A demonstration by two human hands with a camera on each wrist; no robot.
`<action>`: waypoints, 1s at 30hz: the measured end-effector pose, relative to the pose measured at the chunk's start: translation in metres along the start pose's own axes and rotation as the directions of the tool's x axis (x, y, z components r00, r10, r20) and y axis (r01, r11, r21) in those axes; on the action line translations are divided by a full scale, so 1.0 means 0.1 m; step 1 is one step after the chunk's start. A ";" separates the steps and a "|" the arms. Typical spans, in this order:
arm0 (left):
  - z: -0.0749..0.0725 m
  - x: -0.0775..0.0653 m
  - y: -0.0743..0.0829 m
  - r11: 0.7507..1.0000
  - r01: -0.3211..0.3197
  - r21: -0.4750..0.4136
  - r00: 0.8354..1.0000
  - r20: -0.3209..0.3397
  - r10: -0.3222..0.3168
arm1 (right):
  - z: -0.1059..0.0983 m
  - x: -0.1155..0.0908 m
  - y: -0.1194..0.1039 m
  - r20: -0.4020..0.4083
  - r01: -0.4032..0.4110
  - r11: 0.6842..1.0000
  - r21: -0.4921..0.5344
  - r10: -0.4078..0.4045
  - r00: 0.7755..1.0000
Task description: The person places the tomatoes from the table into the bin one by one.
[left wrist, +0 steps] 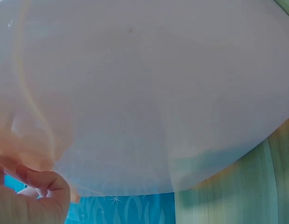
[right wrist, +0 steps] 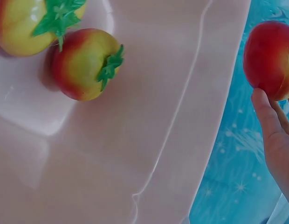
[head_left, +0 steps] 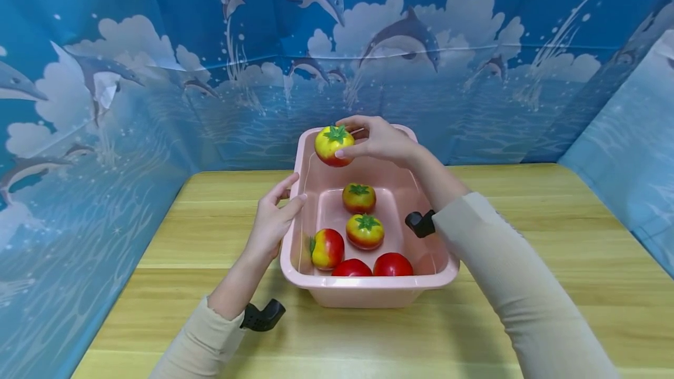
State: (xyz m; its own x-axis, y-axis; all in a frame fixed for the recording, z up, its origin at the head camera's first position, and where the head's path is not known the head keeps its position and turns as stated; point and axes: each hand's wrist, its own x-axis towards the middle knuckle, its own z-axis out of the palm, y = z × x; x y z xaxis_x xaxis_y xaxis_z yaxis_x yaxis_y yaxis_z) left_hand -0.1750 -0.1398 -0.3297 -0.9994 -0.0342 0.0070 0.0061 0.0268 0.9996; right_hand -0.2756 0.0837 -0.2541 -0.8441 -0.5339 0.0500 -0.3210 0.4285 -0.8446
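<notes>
My right hand (head_left: 382,140) pinches a yellow-and-red toy tomato (head_left: 334,145) with a green leafy top, above the far end of a pink plastic basin (head_left: 368,282). In the right wrist view, fingers (right wrist: 268,114) touch this tomato's red side. With my left hand (head_left: 272,218) I grip the basin's left rim, the thumb over the edge. Inside the basin lie more tomatoes: an orange-red one (head_left: 359,198), a yellow-red one (head_left: 365,231), one tipped on its side (head_left: 327,249), and two red ones (head_left: 393,264) partly hidden by the near rim.
The basin stands on a light wooden table (head_left: 526,262). A blue cloth with dolphins and clouds (head_left: 253,110) hangs behind the table and along both sides. Black wrist cameras (head_left: 263,315) sit at both sleeves.
</notes>
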 end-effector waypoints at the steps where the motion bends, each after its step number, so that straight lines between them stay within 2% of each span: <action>1: 0.00 0.00 0.00 1.000 -0.002 -0.001 1.000 0.000 0.002 | 0.01 0.00 0.00 0.003 -0.002 1.000 -0.005 0.002 1.000; 10: 0.00 0.00 0.00 1.000 -0.001 -0.009 1.000 0.008 0.001 | 0.07 -0.01 0.03 0.040 -0.023 0.998 -0.054 0.025 0.999; 18: -0.01 0.01 0.01 1.000 0.010 -0.012 1.000 0.006 -0.010 | 0.17 0.01 0.05 0.079 0.009 0.996 -0.091 -0.002 0.997; 25: -0.01 0.01 0.00 1.000 0.010 -0.003 1.000 0.005 -0.010 | 0.23 0.03 0.08 0.144 0.036 0.991 -0.132 -0.017 0.989; 30: 0.00 0.00 0.01 1.000 0.022 -0.008 1.000 0.012 -0.021 | 0.24 0.01 0.08 0.159 0.030 0.986 -0.164 -0.003 0.987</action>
State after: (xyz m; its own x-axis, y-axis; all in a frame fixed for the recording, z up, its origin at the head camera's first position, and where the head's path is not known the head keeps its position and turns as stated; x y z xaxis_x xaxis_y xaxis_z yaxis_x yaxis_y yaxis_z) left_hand -0.1746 -0.1399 -0.3287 -0.9996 -0.0226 -0.0148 -0.0152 0.0176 0.9997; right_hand -0.2692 0.0694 -0.2739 -0.7637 -0.6447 -0.0329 -0.4122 0.5263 -0.7437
